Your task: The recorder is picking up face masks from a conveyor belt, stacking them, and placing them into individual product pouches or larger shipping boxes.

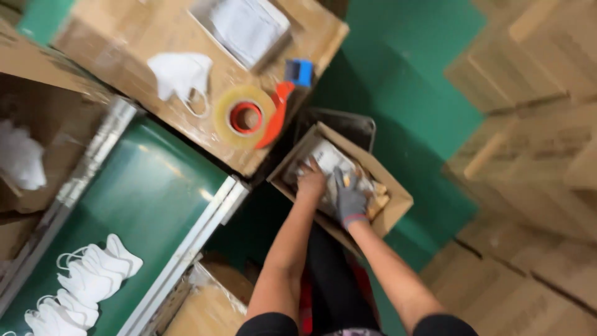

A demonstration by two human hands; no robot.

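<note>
Two hands press down inside an open cardboard box [379, 214]: the bare left hand [310, 184] lies flat with fingers spread on clear-wrapped packets [328, 159], and the gloved right hand [350, 199], just beside it, rests on the same packets; whether either grasps one I cannot tell. Up and left of the hands sits a tape dispenser [258, 113] beside a white mask [179, 74]; farther left runs a green conveyor belt [146, 199] carrying more masks [84, 280].

We note both hands inside the open carton [385, 214] on the floor, left hand [310, 184] beside right hand [350, 200], on packets [328, 158]. Left of the carton stands a box [124, 68] bearing a tape dispenser [255, 115] and mask [180, 74]; further masks [87, 280] lie on the conveyor [155, 193]
</note>
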